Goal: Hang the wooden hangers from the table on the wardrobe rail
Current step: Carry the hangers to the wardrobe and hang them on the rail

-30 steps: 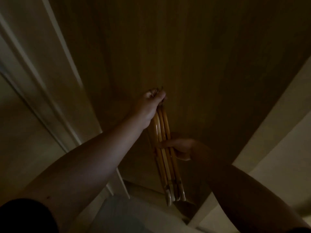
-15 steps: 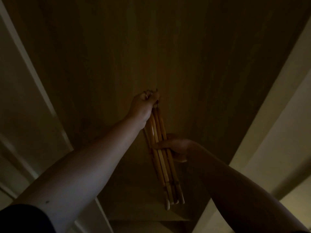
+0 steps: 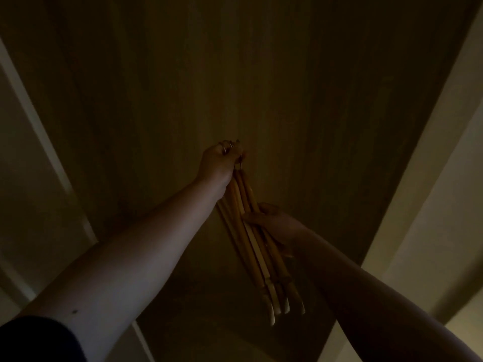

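At the far left a pale door panel (image 3: 31, 158) with a raised moulded strip slants down toward the lower middle; its edge lies close beside the left forearm. A dark sleeve (image 3: 34, 340) fills the bottom left corner. Next comes the broad, dim wooden wardrobe surface (image 3: 261, 74), smooth, with faint lengthwise grain, filling the whole middle of the view and narrowing toward the bottom. It lies bare on every side of the raised arms, above all over the hands.

The left hand (image 3: 218, 167) is lifted high in front of that wood, fingers curled tight around the metal hooks at the top of the wooden hangers (image 3: 257, 246). The hooks show only as small grey loops at the knuckles. No rail shows in this light, so I cannot tell whether the hooks rest on anything.

The hangers hang as 1 bundle of at least 4, pressed flat together: slim, rounded, honey-coloured bars with a smooth finish, their pale tips fanned slightly at the lower end. The bundle tilts down and to the right from the left fist.

The right hand (image 3: 274, 226) closes around the bundle at mid-length from the right, thumb across the front of the bars.

At the right edge runs a pale, flat frame (image 3: 428, 178), well apart from the hangers.
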Demonstrator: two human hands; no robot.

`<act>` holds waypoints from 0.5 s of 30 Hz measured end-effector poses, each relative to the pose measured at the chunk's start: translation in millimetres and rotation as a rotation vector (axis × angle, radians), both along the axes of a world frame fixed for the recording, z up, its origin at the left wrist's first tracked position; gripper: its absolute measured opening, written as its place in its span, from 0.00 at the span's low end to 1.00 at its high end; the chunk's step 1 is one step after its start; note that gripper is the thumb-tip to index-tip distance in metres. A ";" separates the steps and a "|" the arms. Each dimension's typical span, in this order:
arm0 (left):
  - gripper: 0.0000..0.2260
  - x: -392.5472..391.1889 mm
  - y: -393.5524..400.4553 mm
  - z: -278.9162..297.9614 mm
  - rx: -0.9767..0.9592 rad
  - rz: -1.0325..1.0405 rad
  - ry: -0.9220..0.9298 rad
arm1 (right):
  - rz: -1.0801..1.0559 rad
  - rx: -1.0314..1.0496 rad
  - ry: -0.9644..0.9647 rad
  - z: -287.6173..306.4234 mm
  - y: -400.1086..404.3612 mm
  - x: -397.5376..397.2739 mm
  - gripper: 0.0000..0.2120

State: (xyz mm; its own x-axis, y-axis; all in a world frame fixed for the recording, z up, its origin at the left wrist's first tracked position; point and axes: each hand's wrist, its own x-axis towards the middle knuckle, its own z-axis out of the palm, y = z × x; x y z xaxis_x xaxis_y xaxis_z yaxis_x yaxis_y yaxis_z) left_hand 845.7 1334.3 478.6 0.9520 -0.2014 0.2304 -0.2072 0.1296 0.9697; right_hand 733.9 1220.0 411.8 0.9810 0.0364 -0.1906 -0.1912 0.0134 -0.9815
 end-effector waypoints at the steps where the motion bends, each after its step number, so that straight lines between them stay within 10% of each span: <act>1: 0.08 1.9 -0.8 6.9 0.004 -0.008 -0.005 | -0.021 -0.014 -0.021 5.2 1.9 0.8 0.16; 15: 0.07 7.8 -9.4 173.1 -0.016 -0.112 -0.247 | -0.084 0.024 -0.293 142.4 6.1 18.8 0.10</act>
State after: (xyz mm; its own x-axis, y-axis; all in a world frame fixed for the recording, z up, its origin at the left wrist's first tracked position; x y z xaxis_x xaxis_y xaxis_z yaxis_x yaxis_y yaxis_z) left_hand 853.5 1324.9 651.8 0.8387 -0.2965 0.4568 -0.4208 0.1795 0.8892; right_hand 752.7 1226.1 554.2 0.9938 -0.0462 0.1011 0.1030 0.0413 -0.9938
